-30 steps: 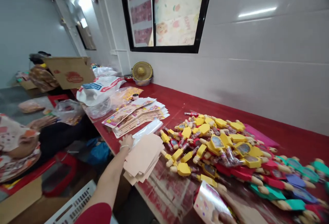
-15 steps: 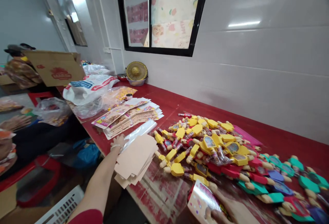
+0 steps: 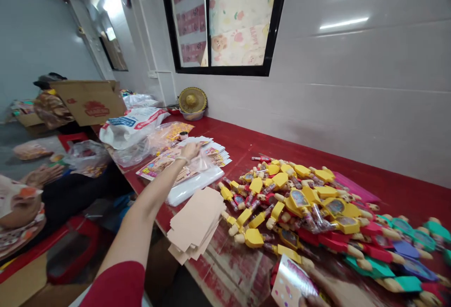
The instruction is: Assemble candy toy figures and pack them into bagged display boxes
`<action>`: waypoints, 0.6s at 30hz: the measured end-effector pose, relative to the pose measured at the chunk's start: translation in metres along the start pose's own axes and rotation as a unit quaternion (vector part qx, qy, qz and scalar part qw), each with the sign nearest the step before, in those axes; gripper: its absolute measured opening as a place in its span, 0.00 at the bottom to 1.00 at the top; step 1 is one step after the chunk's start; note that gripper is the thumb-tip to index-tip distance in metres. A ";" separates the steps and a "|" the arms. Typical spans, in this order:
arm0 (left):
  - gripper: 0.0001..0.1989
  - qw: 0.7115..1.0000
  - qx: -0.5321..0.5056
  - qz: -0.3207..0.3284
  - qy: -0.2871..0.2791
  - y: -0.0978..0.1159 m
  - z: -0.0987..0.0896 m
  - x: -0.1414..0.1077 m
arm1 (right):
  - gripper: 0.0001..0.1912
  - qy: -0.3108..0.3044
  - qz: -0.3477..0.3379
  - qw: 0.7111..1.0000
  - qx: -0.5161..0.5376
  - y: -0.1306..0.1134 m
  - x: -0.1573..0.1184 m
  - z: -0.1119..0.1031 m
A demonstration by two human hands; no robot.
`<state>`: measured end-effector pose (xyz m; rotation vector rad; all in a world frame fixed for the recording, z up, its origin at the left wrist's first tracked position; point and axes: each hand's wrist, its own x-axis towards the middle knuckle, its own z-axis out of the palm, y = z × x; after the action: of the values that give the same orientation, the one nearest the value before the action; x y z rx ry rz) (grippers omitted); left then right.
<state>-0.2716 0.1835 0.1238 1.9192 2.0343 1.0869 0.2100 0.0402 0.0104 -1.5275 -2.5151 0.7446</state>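
Red-topped table (image 3: 246, 142), from the head view: the left hand (image 3: 190, 151) has moved off the tan card blanks (image 3: 193, 225), left of the yellow figure heap (image 3: 296, 203), and now lies open on the printed sheets (image 3: 216, 156) beyond them. Below that heap, the right hand (image 3: 319, 295) grips a glossy card (image 3: 293, 282).

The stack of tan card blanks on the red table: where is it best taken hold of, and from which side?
Probably the near edge of the tan card blanks, from the person's side: the loose, fanned sheets seem to overhang the edge of the red table there, so fingers can get under and pinch them.
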 end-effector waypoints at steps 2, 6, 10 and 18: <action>0.17 1.000 -0.012 0.000 -0.025 0.037 -0.011 0.015 | 0.28 0.038 -0.025 0.999 -0.020 -0.014 0.016 -0.012; 0.21 0.993 -0.053 0.014 -0.105 0.119 -0.025 0.019 | 0.33 0.189 -0.101 0.977 0.024 -0.080 0.061 -0.033; 0.24 0.976 -0.146 0.051 -0.156 0.175 -0.035 -0.011 | 0.46 0.306 -0.165 0.928 0.131 -0.147 0.102 -0.034; 0.24 0.980 0.165 0.102 -0.031 0.176 -0.067 -0.034 | 0.11 0.360 -0.174 0.892 0.211 -0.140 0.078 -0.078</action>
<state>-0.1599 0.1127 0.2619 2.3330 2.1309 0.7485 0.0847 0.0819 0.1301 -0.9248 -1.8297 0.4914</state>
